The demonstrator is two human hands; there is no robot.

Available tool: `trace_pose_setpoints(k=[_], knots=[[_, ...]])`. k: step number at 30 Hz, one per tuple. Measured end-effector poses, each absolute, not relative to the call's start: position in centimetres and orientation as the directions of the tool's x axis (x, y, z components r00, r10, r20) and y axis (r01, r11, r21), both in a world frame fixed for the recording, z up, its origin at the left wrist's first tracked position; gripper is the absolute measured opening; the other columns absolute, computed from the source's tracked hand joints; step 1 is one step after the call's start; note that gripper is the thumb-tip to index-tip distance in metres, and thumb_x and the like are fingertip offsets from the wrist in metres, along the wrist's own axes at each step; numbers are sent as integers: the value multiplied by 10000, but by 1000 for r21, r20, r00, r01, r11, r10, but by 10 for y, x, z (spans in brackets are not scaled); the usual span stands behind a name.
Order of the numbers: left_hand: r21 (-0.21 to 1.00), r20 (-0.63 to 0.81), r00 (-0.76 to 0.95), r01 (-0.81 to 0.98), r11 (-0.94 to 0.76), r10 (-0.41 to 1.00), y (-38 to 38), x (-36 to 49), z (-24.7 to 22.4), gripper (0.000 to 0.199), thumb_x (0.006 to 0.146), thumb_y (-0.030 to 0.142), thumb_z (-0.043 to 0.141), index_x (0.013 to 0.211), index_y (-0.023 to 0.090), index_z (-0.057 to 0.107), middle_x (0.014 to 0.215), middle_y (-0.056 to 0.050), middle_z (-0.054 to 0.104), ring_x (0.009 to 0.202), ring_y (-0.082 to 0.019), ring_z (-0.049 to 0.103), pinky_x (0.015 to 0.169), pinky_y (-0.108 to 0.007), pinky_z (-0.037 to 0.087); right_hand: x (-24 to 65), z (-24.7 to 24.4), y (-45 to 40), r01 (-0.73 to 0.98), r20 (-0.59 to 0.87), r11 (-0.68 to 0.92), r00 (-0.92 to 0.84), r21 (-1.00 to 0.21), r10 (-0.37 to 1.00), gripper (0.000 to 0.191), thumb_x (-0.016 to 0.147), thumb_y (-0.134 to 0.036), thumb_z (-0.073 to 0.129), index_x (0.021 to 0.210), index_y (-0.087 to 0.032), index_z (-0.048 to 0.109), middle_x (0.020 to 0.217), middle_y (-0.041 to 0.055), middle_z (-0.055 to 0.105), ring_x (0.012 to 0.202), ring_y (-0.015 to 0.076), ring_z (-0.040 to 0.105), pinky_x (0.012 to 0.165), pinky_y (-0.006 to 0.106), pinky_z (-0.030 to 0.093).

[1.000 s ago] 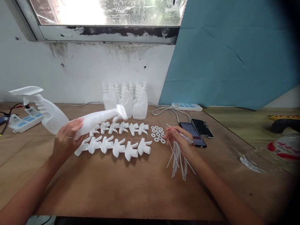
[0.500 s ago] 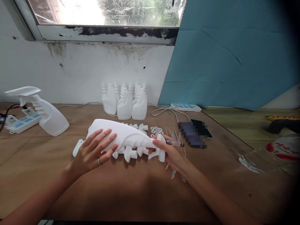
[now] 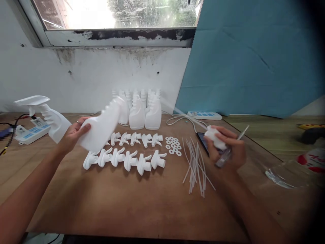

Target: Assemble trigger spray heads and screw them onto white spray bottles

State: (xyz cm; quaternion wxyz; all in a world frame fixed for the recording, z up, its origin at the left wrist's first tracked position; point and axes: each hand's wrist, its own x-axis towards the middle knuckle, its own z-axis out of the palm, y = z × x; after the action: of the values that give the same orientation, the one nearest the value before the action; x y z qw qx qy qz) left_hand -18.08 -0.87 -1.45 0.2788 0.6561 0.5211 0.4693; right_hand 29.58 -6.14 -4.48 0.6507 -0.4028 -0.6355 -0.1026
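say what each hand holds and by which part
Left hand: white bottle, near its base. Right hand: white spray head and a clear pen-like tool; exact grips too blurred to tell.

Spray heads (image 3: 130, 162) in 2 rows mid-table (image 3: 114, 206), btls (image 3: 137, 118) behind, nr wall (image 3: 101, 74). Rings (image 3: 173, 146) just R of rows, tubes (image 3: 195, 169) R & nearer, phone (image 3: 202, 141) beyond. Sprayer (image 3: 56, 123) far L, w/ power strip (image 3: 33, 133) beside.

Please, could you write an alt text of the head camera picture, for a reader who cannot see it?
A person's left hand holds a tilted white bottle and the right hand a white spray head, over a brown table. Two rows of spray heads, small rings and thin tubes lie there, with standing bottles behind.
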Motion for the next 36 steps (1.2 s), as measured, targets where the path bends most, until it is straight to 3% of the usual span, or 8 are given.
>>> trace_pose_setpoints(k=[2,7,18,23,27,29,31,36], knots=[[888,372,-37,305,-344,928,23,-188,-27,614,841,518,604,1294,119,489,1153,-73,639,899,-170,603,716,-219,522,300,-49,-55,593,851,612,343,-524,397,267,816,-230,685,1042,-309,565,1197,70,629,1147,327,595,985,520,459],[908,342,-41,271,-319,939,89,-177,-62,672,737,515,703,1237,103,524,1181,-96,626,1025,-188,572,876,-261,479,307,-66,-43,506,741,546,380,-668,554,260,794,-287,704,1012,-224,577,1119,112,647,1087,292,631,954,491,479],[958,200,-85,224,-177,976,130,-137,-87,373,732,276,650,1085,178,582,1135,-85,625,1043,-208,603,849,-321,523,309,-73,-43,511,637,411,420,-754,646,268,807,-378,670,996,-213,578,1055,90,678,922,234,656,781,365,522],[950,275,-265,221,-220,924,119,-134,-73,406,667,145,656,1062,165,564,1131,-87,606,913,-180,624,826,-329,514,309,-71,-43,404,604,458,407,-792,685,255,786,-344,687,962,-223,547,1059,75,668,980,228,652,816,349,513],[929,369,-388,191,-318,845,75,-118,-54,260,758,196,583,1011,173,530,1031,-66,594,783,-140,603,695,-286,518,305,-75,-39,222,502,450,385,-865,775,399,760,-337,707,1109,-251,533,1063,66,652,987,229,640,812,347,512],[923,385,-311,150,-354,869,36,-96,-48,219,782,251,617,976,188,540,899,-33,603,729,-138,599,638,-265,514,296,-76,-40,99,434,427,336,-899,836,449,738,-329,724,1141,-263,538,1067,62,647,975,230,642,817,346,513],[941,338,-31,14,-338,941,-10,-68,-47,214,835,303,617,1006,202,539,819,-23,602,696,-146,597,592,-261,499,279,-75,-47,-47,362,382,236,-923,902,428,735,-319,728,1123,-271,555,1059,53,651,950,229,655,833,358,515],[985,104,437,-170,-32,893,-103,-2,-77,227,916,357,556,1050,210,448,710,19,544,537,-83,513,481,-201,404,226,-66,-74,-363,232,192,-71,-912,970,269,793,-314,701,1030,-268,582,1017,37,656,962,240,663,842,376,517]])
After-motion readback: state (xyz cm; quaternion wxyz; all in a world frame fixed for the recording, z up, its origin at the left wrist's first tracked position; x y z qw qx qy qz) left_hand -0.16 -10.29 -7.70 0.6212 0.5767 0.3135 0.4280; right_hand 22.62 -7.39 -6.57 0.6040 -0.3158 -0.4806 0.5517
